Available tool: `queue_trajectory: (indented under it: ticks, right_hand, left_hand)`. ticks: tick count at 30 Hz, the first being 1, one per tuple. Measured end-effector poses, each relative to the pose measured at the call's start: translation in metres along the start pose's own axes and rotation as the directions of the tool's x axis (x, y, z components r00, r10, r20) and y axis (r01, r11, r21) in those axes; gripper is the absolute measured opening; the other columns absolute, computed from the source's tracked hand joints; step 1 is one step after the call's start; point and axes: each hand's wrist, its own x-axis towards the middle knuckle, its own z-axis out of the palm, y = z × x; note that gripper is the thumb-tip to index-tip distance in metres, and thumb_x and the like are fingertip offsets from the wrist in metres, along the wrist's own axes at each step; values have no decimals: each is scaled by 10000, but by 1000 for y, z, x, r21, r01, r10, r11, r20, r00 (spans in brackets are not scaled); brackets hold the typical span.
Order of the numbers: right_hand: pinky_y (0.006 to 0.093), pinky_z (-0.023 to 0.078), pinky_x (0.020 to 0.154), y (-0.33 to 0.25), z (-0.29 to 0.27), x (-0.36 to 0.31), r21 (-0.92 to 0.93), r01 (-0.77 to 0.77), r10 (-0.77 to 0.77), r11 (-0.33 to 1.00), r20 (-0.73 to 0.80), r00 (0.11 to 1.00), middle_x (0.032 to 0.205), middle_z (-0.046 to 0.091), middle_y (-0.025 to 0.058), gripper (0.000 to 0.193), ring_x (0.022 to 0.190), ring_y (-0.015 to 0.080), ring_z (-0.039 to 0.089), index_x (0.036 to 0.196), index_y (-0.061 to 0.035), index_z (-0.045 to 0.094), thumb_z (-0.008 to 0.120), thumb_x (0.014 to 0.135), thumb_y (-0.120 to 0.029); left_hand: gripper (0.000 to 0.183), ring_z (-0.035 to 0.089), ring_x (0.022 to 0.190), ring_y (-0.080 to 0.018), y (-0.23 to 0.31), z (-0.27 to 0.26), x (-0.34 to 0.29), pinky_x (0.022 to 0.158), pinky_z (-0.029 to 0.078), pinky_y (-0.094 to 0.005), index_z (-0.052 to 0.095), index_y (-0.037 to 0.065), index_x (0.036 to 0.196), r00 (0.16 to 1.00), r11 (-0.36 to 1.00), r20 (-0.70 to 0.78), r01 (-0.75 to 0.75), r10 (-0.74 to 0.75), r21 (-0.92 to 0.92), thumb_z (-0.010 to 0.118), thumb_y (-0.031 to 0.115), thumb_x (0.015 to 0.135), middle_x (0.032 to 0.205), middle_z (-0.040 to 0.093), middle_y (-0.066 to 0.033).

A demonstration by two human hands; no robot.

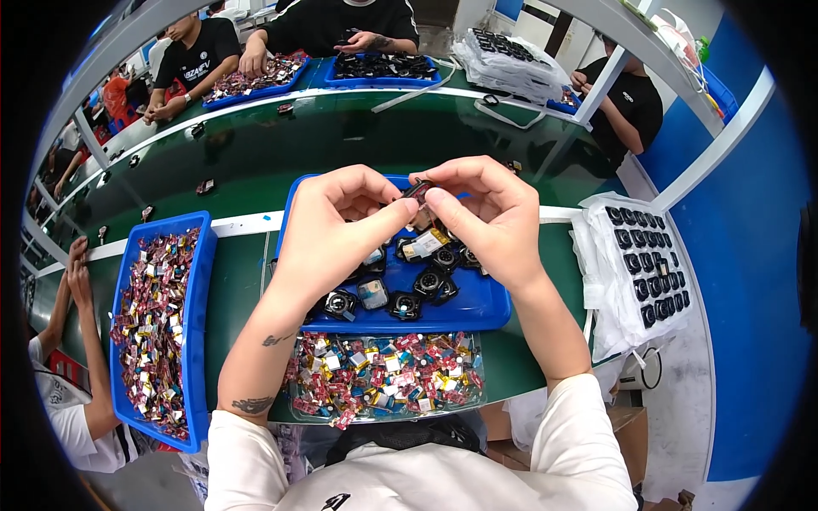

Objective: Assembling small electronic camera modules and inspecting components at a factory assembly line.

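Seen from the head camera looking down, a small dark component point(417, 191) is pinched between the fingertips of both hands above the middle of a green table point(256, 162). The left hand point(341, 226) is closed around the part from the left, its thumb pressed along the underside, while the right hand point(481, 213) is closed on it from the right, thumb and forefinger meeting at the piece; each grip is narrow and is holding the component, which is raised clear of the trays. Directly beneath the hands a shallow blue plastic tray point(477, 311) is set on the table, and round black ring-shaped parts point(430, 283) are scattered in it, some with small gold and silver squares beside them. Just in front of that tray, nearer the person, a clear plastic tray point(383, 375) filled with small red, gold and blue pieces is placed. To the left, a longer blue plastic bin point(200, 315) heaped with the same kind of red and gold pieces is seen. To the right, a white sheet carrying rows of black ring parts point(648, 264) is laid on the table edge. Other people in black shirts are seated on the far side of the table, with further blue trays before them.
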Motion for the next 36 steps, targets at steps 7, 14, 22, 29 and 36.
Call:
queue_trajectory:
  ticks: [7, 14, 22, 29, 36]
  right_hand:
    - [274, 509, 654, -13, -30, 9, -184, 224, -107, 957, 494, 863, 818, 693, 120, 169, 719, 184, 660, 922, -16, 718, 690, 755, -13]
    - [245, 493, 634, 4, -35, 10, -99, 25, 45, 995, 642, 766, 756, 700, 86, 131, 681, 123, 644, 879, -40, 735, 707, 795, -136]
    - [231, 488, 644, 16, -41, 13, -18, -8, 17, 1000, 626, 780, 757, 706, 70, 116, 697, 99, 644, 849, -44, 740, 717, 794, -144]
    - [229, 485, 616, 8, -41, 14, -104, -65, 118, 992, 669, 734, 740, 703, 66, 122, 657, 90, 639, 833, -38, 737, 698, 804, -151]
    - [201, 473, 655, 63, -109, 41, -344, -133, 62, 929, -209, 976, 769, 699, 39, 191, 733, 51, 613, 908, -2, 719, 643, 860, -171]
  left_hand:
    - [108, 625, 715, -77, 9, -10, 3, 660, 488, -193, 627, -27, 839, 978, 986, 130, 163, -164, 17, 680, 61, 809, 779, 661, -55]
    - [147, 635, 682, -84, 4, -9, 1, 633, 500, -208, 660, -51, 853, 927, 984, 331, 152, -176, 96, 690, 80, 794, 732, 671, -65]
    - [131, 617, 707, -82, 6, -8, 5, 643, 492, -216, 667, -50, 849, 923, 963, 314, 159, -224, 218, 711, 56, 786, 762, 664, -57]
    - [271, 610, 816, -83, -3, -6, 4, 735, 487, -220, 648, -20, 1092, 911, 971, 344, 190, -228, 143, 666, 70, 837, 943, 676, -84]
    - [424, 517, 807, -31, 11, -26, 8, 784, 443, -218, 546, 55, 1281, 994, 964, -67, -69, 89, 258, 619, 136, 872, 1179, 610, -92]
